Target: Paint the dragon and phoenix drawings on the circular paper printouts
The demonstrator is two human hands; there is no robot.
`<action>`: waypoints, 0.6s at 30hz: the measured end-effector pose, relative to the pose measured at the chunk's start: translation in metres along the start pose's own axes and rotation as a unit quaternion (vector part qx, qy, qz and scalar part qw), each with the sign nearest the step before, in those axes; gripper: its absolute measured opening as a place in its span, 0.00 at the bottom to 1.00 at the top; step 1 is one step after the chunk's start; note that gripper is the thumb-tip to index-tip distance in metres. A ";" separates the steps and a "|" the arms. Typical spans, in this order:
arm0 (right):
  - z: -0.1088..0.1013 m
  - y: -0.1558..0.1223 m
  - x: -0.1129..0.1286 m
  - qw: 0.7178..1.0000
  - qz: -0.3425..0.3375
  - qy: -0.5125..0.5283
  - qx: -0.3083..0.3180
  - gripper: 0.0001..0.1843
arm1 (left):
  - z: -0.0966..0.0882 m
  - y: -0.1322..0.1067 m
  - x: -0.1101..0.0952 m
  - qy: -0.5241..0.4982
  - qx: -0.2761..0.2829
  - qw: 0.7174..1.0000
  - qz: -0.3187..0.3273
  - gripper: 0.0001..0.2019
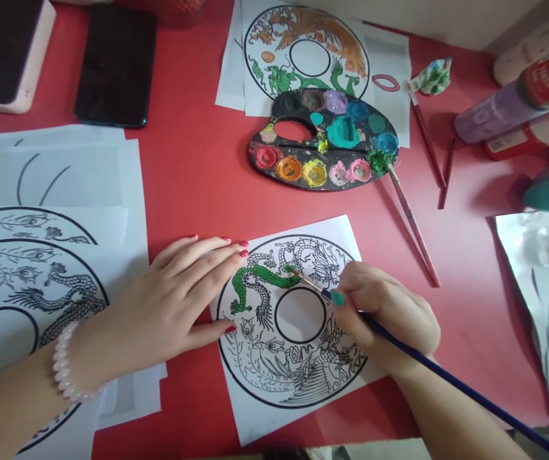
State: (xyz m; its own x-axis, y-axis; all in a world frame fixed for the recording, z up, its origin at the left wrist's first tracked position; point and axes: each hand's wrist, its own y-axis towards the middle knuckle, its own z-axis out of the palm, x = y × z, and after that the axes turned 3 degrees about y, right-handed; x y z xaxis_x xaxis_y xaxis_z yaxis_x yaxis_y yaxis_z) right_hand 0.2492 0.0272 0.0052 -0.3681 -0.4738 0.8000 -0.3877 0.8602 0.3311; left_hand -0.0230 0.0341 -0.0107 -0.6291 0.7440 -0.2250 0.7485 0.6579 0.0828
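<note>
A printed sheet (265, 409) with a round dragon-and-phoenix design lies on the red table in front of me. Part of the dragon (255, 281) is painted green. My right hand (384, 316) is closed round a thin blue-handled paintbrush (447, 377), and its tip touches the green dragon near the centre ring. My left hand (179, 294) lies flat with fingers stretched out, pressing the sheet's left edge. A pale bead bracelet (66, 370) circles that wrist.
A black palette (322, 144) with several paint wells sits beyond the sheet, a second brush (411, 220) leaning off it. A coloured print (303, 45) lies behind. Stacked prints (39, 255) at left, a phone (116, 64), paint bottles (518, 108) at right.
</note>
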 end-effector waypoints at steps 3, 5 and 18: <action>0.000 0.001 -0.001 1.000 -0.015 -0.001 0.025 0.19 | 0.000 0.000 0.000 -0.005 0.001 1.000 -0.004 0.36; 0.000 0.000 -0.001 1.000 -0.010 -0.007 0.020 0.19 | 0.000 0.000 0.000 -0.003 0.000 1.000 -0.001 0.36; 0.000 0.000 0.001 1.000 0.000 -0.002 0.010 0.20 | 0.000 0.001 0.001 0.003 -0.002 1.000 0.006 0.35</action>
State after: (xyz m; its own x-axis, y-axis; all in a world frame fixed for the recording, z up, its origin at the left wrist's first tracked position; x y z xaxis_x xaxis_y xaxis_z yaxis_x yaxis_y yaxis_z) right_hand 0.2486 0.0270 0.0056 -0.3724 -0.4740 0.7979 -0.4047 0.8566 0.3200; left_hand -0.0228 0.0350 -0.0105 -0.6220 0.7520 -0.2183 0.7548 0.6500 0.0884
